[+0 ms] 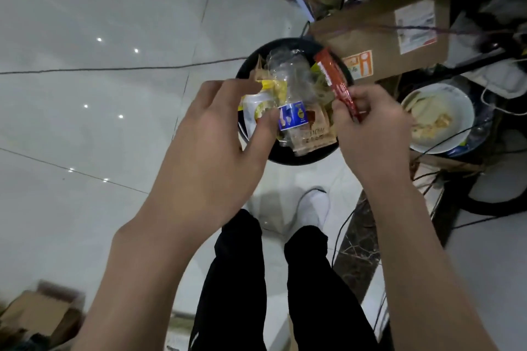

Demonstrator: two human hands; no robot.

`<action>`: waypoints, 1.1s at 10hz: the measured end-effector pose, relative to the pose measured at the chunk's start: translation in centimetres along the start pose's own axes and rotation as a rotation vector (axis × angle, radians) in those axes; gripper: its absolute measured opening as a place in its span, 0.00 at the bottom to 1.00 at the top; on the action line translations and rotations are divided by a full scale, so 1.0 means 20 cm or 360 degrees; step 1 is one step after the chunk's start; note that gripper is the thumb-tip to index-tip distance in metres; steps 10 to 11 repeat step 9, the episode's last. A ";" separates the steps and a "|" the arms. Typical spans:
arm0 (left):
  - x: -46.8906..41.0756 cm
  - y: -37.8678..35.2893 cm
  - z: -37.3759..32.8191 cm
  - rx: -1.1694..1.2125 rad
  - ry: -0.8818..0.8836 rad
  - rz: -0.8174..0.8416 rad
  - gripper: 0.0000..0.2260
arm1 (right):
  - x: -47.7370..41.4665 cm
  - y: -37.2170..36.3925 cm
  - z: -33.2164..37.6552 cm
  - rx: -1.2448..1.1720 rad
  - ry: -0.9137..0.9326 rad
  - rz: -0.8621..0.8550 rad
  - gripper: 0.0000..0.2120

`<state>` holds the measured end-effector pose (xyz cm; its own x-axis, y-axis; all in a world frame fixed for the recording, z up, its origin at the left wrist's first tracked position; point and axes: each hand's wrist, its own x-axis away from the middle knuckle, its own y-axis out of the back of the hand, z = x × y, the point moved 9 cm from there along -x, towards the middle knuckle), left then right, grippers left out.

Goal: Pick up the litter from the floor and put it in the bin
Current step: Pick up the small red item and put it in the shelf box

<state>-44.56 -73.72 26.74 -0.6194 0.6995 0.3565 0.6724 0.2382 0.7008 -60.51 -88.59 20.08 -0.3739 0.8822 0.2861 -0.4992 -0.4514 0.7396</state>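
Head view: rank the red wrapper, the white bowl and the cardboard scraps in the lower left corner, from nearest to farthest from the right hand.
1. red wrapper: pinched in the right hand, above the bin.
2. white bowl: on the floor, just to that hand's right.
3. cardboard scraps: far off at the lower left of the picture.

No legible txt: print on red sachet [338,85], brown packet [316,133], box label [417,28] too blurred.

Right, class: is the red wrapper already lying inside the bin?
No, the right hand pinches the red wrapper above the black bin.
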 end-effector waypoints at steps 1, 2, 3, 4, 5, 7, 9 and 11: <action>-0.07 -0.12 0.16 -0.0014 0.0012 0.0014 0.15 | -0.09 -0.22 -0.11 0.0033 -0.0049 0.0059 0.11; -0.13 -0.23 0.29 -0.0009 0.0063 0.0041 0.15 | -0.16 -0.36 -0.20 0.0047 -0.0064 0.0095 0.12; -0.17 -0.30 0.36 0.0007 0.0095 0.0065 0.15 | -0.18 -0.44 -0.23 0.0099 -0.0039 0.0157 0.13; -0.18 -0.33 0.36 0.0020 0.0101 0.0087 0.15 | -0.16 -0.43 -0.23 0.0120 0.0002 0.0152 0.11; -0.18 -0.29 0.29 0.0009 0.0069 0.0087 0.15 | -0.13 -0.36 -0.19 0.0066 0.0005 0.0154 0.09; -0.13 -0.01 -0.04 -0.0004 -0.0055 0.0009 0.15 | -0.08 0.00 0.12 -0.0015 0.0064 0.0060 0.13; 0.07 0.48 -0.52 0.0021 -0.0204 -0.0095 0.15 | 0.05 0.63 0.63 -0.0145 0.0189 -0.0061 0.12; 0.07 0.48 -0.52 0.0021 -0.0204 -0.0095 0.15 | 0.05 0.63 0.63 -0.0145 0.0189 -0.0061 0.12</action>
